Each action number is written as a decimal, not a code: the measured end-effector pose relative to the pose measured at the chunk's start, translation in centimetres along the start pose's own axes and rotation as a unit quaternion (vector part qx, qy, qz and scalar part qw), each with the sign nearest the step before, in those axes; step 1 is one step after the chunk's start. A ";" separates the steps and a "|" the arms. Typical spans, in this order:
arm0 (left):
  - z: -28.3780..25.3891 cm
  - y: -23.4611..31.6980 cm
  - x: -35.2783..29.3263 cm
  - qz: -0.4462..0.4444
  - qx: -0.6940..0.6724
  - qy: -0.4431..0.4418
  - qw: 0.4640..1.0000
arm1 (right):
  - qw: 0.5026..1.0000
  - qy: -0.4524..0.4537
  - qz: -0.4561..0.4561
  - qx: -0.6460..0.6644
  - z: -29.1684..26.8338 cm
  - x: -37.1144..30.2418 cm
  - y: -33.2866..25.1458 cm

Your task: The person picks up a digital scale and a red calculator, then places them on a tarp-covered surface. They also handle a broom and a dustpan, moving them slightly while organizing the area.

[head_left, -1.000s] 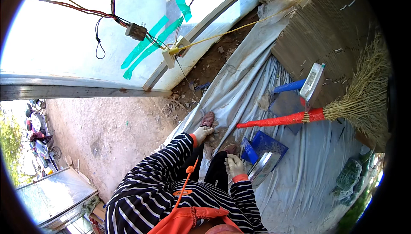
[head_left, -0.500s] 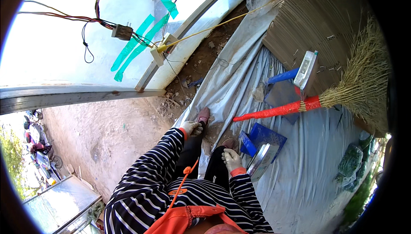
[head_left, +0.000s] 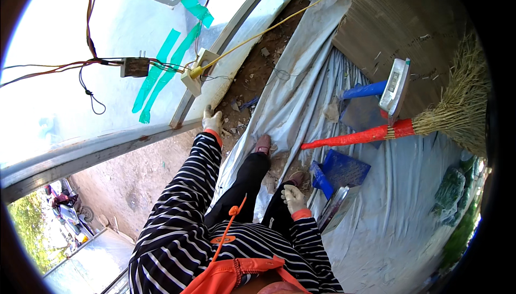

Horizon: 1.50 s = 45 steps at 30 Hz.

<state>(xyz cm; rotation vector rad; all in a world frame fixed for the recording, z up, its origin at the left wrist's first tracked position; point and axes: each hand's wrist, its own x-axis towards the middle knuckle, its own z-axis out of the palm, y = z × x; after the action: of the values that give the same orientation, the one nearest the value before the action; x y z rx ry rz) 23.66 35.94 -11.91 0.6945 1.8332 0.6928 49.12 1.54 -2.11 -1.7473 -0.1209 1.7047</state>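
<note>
Clearly the left hand (head_left: 213, 120) reaches far toward the metal frame rail (head_left: 107, 146), fingers loose, grasping nothing. Right hand (head_left: 294, 198) rests empty on the knee, with the shiny tray (head_left: 336, 208) just right.

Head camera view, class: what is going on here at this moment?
A person in a striped top stands on a grey plastic sheet. Their gloved left hand reaches out to the metal frame beside the taped window and seems to rest against it. The gloved right hand hangs by the thigh, empty. A broom with a red handle and a blue dustpan lie on the sheet nearby.
</note>
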 end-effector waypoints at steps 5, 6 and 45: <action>2.3 7.4 3.6 -0.010 -0.104 0.041 0.994 | 1.000 -0.004 -0.017 0.003 2.4 2.2 -0.5; 3.5 8.1 3.4 -0.004 -0.142 0.015 0.990 | 1.000 -0.003 -0.023 0.004 2.3 2.7 -0.6; -0.2 -5.4 -17.5 -0.009 0.612 -0.363 0.703 | 0.975 -0.114 -0.121 -0.145 2.3 13.3 -3.3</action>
<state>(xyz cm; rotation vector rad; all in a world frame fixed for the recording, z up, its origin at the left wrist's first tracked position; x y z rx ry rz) 28.33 19.60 -5.20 1.5028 1.3032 -0.9173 50.08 11.76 -11.44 -1.6492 -0.6899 1.7645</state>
